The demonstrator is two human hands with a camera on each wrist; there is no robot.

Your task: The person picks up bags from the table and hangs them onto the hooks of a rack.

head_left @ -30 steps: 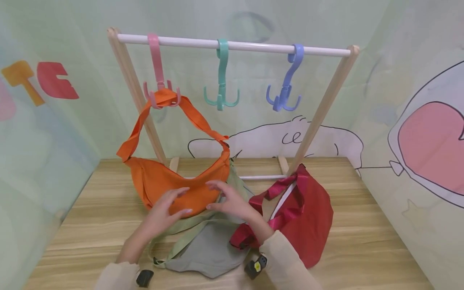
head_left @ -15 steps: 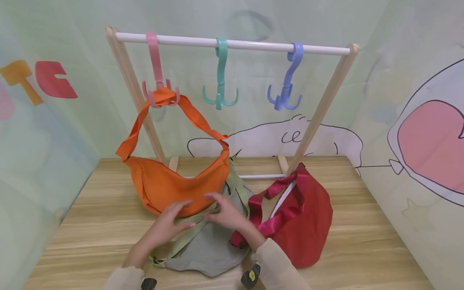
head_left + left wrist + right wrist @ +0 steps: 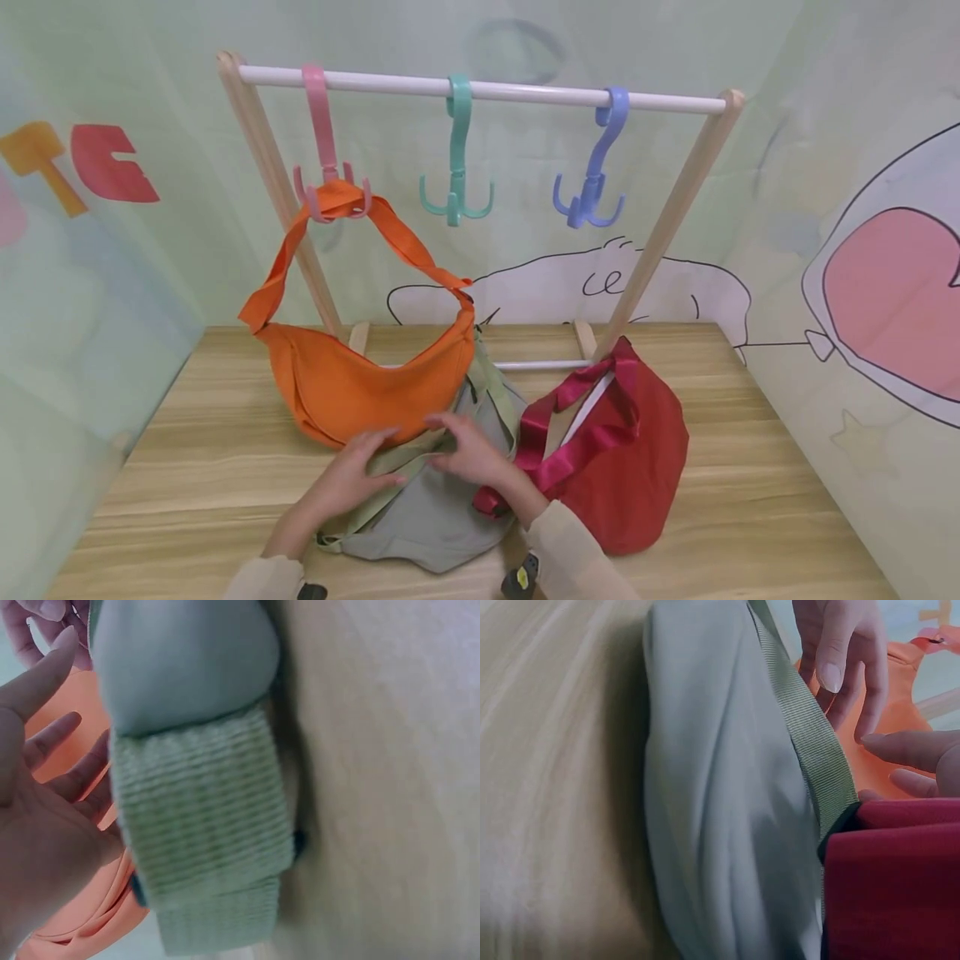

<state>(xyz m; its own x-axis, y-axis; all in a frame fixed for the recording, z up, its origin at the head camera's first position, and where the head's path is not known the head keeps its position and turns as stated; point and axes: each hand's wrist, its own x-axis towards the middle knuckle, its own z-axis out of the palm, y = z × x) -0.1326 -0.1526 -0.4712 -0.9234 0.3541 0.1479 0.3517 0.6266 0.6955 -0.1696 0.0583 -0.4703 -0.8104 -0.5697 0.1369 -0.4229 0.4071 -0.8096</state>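
A grey-green bag [image 3: 442, 517] with a pale green strap [image 3: 386, 496] lies on the wooden table. Above its left part my left hand [image 3: 345, 477] is held with fingers spread and nothing in them. Facing it, my right hand [image 3: 471, 452] hovers over the bag's middle, fingers loosely bent and holding nothing. Whether either hand touches the strap I cannot tell. Behind them an orange bag [image 3: 367, 396] hangs by its strap from the pink hook [image 3: 322, 142]. A red bag [image 3: 637, 467] lies to the right, its strap near my right forearm.
A rack with a white rail [image 3: 525, 93] and wooden posts stands at the back. A green hook [image 3: 457, 158] and a blue hook [image 3: 596, 162] hang from the rail with nothing on them. Printed cloth walls enclose the wooden table [image 3: 750, 500].
Both hands have moved down and toward me, from in front of the orange bag to over the grey-green bag. The bags lie almost as before.
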